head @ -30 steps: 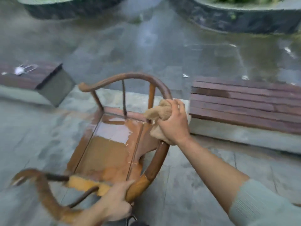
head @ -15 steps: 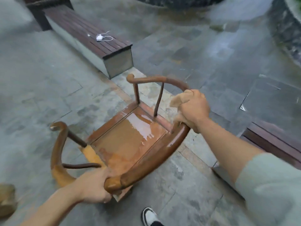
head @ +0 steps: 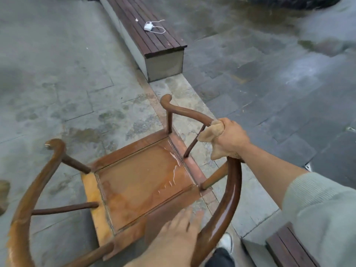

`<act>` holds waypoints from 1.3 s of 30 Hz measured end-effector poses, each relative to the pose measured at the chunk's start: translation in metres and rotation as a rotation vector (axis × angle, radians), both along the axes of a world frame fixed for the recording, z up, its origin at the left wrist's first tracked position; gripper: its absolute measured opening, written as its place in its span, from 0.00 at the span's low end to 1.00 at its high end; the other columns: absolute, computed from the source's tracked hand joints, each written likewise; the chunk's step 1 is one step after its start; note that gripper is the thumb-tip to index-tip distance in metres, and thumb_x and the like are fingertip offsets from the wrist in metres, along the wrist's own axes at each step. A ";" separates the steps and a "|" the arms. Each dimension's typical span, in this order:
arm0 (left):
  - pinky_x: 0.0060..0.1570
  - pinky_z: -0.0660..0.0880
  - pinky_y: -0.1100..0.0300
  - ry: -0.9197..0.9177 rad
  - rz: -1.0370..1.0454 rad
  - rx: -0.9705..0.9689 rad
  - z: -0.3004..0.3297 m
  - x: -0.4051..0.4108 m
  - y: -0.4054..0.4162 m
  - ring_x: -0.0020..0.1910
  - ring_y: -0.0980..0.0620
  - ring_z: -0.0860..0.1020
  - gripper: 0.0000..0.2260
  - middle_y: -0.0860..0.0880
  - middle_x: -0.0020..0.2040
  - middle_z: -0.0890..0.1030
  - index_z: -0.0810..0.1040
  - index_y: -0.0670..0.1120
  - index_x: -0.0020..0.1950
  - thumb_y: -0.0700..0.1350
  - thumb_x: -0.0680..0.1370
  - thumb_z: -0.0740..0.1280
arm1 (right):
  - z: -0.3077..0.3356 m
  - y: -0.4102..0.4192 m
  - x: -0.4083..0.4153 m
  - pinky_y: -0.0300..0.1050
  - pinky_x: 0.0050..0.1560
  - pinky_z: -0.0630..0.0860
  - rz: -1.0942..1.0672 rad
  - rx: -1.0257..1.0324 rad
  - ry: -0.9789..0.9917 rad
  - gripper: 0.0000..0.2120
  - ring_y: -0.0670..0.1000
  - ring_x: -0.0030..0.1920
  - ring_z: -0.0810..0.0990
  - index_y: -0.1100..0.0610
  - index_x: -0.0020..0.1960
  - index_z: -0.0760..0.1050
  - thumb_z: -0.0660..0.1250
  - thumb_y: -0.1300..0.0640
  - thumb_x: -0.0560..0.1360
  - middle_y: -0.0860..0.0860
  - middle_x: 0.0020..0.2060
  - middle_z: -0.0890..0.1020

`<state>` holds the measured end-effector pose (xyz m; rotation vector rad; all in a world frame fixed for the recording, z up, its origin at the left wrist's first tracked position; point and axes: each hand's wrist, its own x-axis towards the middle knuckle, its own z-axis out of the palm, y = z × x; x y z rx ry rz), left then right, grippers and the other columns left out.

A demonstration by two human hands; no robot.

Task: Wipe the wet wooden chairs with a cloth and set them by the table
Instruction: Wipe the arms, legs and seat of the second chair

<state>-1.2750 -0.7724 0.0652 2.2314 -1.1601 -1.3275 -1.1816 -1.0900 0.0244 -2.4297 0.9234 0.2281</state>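
Note:
A wet wooden chair (head: 142,182) with a curved horseshoe rail stands on the paving below me, water shining on its seat. My right hand (head: 230,138) grips the rail on the right side with a tan cloth (head: 211,132) bunched under its fingers. My left hand (head: 173,239) hovers above the seat's near edge with fingers straight and spread, blurred, holding nothing.
A slatted wooden bench (head: 154,33) runs away at the top with a white charger and cable (head: 148,26) on it. Another bench end (head: 289,247) sits at the lower right. Wet stone paving (head: 269,83) lies all around. My shoe (head: 226,240) shows under the rail.
My left hand has let go of the chair's near rail end and now hovers open over the seat. The view has swung so the chair sits more squarely below me. The right hand keeps its grip.

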 end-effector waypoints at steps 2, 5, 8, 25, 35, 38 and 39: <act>0.77 0.50 0.50 -0.049 0.028 0.016 -0.003 0.002 -0.046 0.80 0.53 0.44 0.38 0.54 0.81 0.42 0.39 0.56 0.80 0.47 0.80 0.62 | -0.015 -0.021 0.033 0.51 0.56 0.75 0.118 0.006 0.002 0.29 0.59 0.60 0.77 0.47 0.69 0.69 0.72 0.52 0.69 0.54 0.60 0.76; 0.68 0.67 0.48 0.011 0.283 0.071 -0.012 0.015 -0.141 0.73 0.48 0.64 0.35 0.51 0.74 0.63 0.53 0.53 0.78 0.54 0.75 0.67 | -0.041 -0.045 0.089 0.53 0.59 0.76 0.311 0.025 0.014 0.30 0.62 0.58 0.78 0.49 0.69 0.69 0.73 0.54 0.69 0.56 0.59 0.75; 0.53 0.74 0.48 -0.023 0.521 0.133 -0.020 0.035 -0.203 0.60 0.42 0.74 0.24 0.46 0.62 0.70 0.64 0.48 0.66 0.55 0.73 0.65 | -0.060 -0.054 0.126 0.53 0.55 0.77 0.445 0.002 0.029 0.27 0.62 0.54 0.79 0.49 0.67 0.68 0.71 0.54 0.71 0.56 0.58 0.73; 0.56 0.71 0.50 -0.006 1.331 0.240 -0.128 0.241 -0.346 0.63 0.45 0.69 0.20 0.47 0.61 0.69 0.66 0.46 0.62 0.55 0.75 0.63 | -0.166 -0.030 0.339 0.59 0.72 0.63 0.612 -0.046 -0.011 0.32 0.62 0.70 0.63 0.44 0.71 0.69 0.68 0.36 0.69 0.55 0.70 0.64; 0.55 0.75 0.48 -0.061 1.827 0.384 -0.178 0.377 -0.348 0.58 0.43 0.75 0.19 0.44 0.58 0.74 0.66 0.43 0.62 0.51 0.76 0.63 | -0.216 -0.064 0.441 0.56 0.60 0.75 0.375 0.341 -0.078 0.25 0.62 0.59 0.78 0.55 0.62 0.73 0.69 0.44 0.69 0.57 0.58 0.80; 0.45 0.75 0.50 -0.051 1.904 0.474 -0.184 0.411 -0.343 0.52 0.41 0.79 0.18 0.44 0.54 0.77 0.66 0.45 0.63 0.50 0.77 0.64 | -0.228 -0.082 0.478 0.54 0.60 0.76 0.455 0.395 0.166 0.21 0.62 0.60 0.80 0.56 0.60 0.75 0.71 0.46 0.72 0.57 0.58 0.82; 0.42 0.73 0.51 -0.035 1.899 0.512 -0.186 0.415 -0.343 0.51 0.41 0.79 0.18 0.45 0.53 0.78 0.65 0.46 0.64 0.51 0.78 0.64 | -0.234 -0.086 0.491 0.56 0.64 0.76 0.483 0.397 0.296 0.21 0.61 0.61 0.79 0.59 0.62 0.76 0.70 0.47 0.75 0.59 0.61 0.81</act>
